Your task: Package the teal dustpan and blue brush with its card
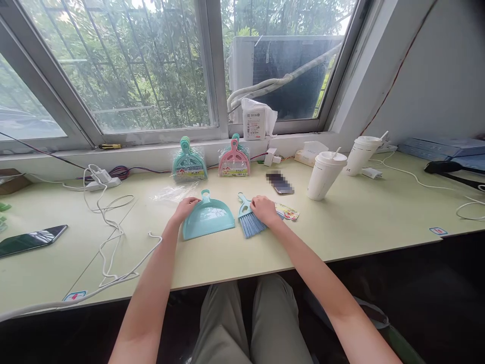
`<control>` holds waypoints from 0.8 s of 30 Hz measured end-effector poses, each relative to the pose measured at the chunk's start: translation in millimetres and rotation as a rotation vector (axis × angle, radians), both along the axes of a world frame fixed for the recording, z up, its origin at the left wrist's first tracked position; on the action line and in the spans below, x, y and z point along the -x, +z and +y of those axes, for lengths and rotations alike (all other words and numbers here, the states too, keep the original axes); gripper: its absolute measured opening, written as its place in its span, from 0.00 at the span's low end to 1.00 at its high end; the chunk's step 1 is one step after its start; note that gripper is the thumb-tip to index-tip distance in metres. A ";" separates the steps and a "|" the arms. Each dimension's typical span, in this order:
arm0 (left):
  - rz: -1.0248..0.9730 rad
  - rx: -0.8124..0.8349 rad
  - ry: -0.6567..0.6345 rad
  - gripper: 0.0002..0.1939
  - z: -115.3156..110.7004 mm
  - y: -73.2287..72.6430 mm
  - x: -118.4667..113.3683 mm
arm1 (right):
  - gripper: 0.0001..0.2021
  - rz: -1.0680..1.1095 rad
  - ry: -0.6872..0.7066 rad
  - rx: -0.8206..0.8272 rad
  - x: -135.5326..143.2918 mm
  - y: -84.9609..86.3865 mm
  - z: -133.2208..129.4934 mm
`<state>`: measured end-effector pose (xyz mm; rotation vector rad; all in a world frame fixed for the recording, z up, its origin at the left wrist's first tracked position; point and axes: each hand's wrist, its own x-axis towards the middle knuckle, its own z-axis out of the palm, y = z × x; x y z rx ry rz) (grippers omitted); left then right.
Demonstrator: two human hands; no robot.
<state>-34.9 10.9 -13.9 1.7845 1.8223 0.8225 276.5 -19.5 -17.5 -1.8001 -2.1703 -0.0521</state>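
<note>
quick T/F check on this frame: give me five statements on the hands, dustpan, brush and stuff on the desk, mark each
1. The left hand rests on the teal dustpan near its handle. True.
2. The right hand lies on a pink brush. False: the brush under it is blue with a teal handle.
3. Two packaged dustpan sets stand against the window sill. True.
4. The dustpan is lifted off the desk. False: it lies flat on the desk.
5. Two white lidded cups stand to the right of the hands. True.
</note>
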 end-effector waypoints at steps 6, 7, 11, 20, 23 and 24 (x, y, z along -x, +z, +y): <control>0.059 -0.037 -0.004 0.19 1.1 -3.1 -2.5 | 0.13 0.061 -0.158 -0.020 -10.8 -3.5 8.8; 0.054 -0.042 -0.004 0.19 1.1 -3.2 -3.4 | 0.12 0.073 -0.166 -0.029 -11.2 -3.2 8.8; 0.017 -0.034 -0.017 0.19 0.6 -1.8 -6.5 | 0.12 0.134 -0.195 -0.061 -14.3 0.0 8.6; -0.301 -0.033 0.003 0.18 -0.6 -2.3 -16.4 | 0.13 0.267 -0.224 -0.165 -17.1 4.3 6.8; -0.325 -0.106 0.103 0.19 -2.1 -0.5 -14.6 | 0.13 0.307 -0.197 -0.175 -15.7 3.8 6.0; -0.308 -0.133 0.156 0.19 -2.7 0.4 -12.3 | 0.13 0.313 -0.195 -0.170 -15.8 3.5 6.0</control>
